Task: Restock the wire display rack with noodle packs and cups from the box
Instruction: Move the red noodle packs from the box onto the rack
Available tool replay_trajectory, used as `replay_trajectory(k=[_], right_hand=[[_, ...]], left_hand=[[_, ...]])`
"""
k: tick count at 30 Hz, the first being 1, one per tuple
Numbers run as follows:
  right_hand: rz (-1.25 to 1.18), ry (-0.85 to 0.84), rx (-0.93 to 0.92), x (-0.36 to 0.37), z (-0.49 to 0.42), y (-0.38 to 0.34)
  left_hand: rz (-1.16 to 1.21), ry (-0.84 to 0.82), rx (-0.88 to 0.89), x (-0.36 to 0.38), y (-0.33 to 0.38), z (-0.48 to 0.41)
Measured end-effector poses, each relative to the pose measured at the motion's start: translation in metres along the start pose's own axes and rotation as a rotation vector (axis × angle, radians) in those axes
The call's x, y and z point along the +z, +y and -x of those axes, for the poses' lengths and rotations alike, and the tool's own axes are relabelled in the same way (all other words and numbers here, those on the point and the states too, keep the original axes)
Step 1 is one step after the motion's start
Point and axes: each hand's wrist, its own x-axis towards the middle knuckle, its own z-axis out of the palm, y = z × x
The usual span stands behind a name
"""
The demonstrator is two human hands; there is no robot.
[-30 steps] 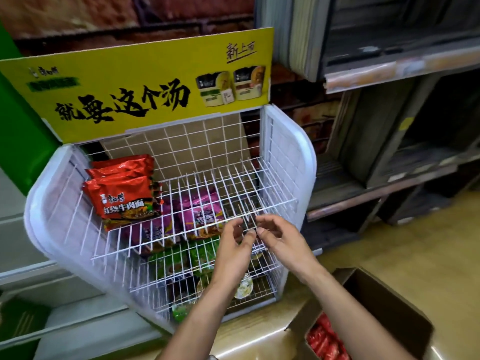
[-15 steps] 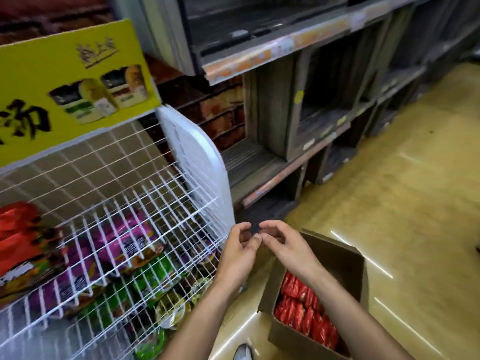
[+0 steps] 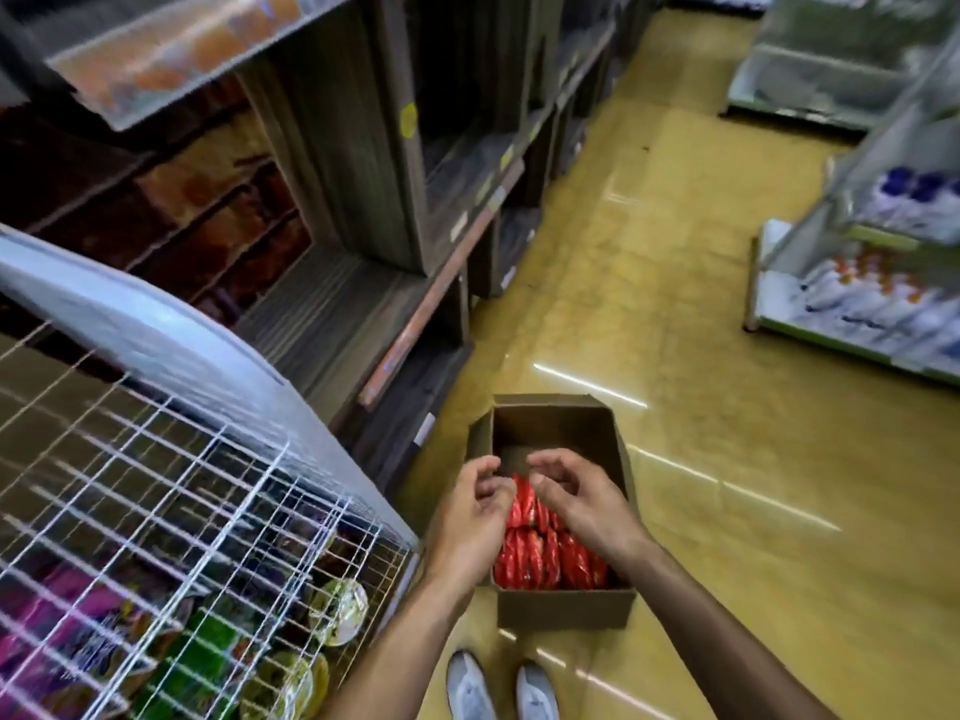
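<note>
L hand (image 3: 470, 517) & R hand (image 3: 584, 504) both over cardboard box (image 3: 566, 608), fingers loosely curled, nothing held; red noodle packs (image 3: 545, 561) just below, contact unclear.

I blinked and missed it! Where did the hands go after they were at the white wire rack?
Both hands left the wire rack and swung right and down: the left hand and right hand now hover over the red packs in the cardboard box. Nothing was picked up yet. Packs in box and rack stayed put.
</note>
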Motion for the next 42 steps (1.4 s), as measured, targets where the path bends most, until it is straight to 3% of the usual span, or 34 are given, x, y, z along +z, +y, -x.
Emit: replay_trajectory(k=[14, 23, 42], right_hand=[[-0.073, 0.087, 0.283, 0.013, -0.004, 0.093], [-0.132, 0.05, 0.334, 0.024, -0.025, 0.168], [-0.114, 0.083, 0.363, 0.079, -0.117, 0.442]], left_hand=[[-0.039, -0.244, -0.116, 0.043, -0.053, -0.041], [-0.057, -0.252, -0.169, 0.092, -0.098, -0.074], [-0.043, -0.303, -0.16, 0.232, -0.326, -0.203]])
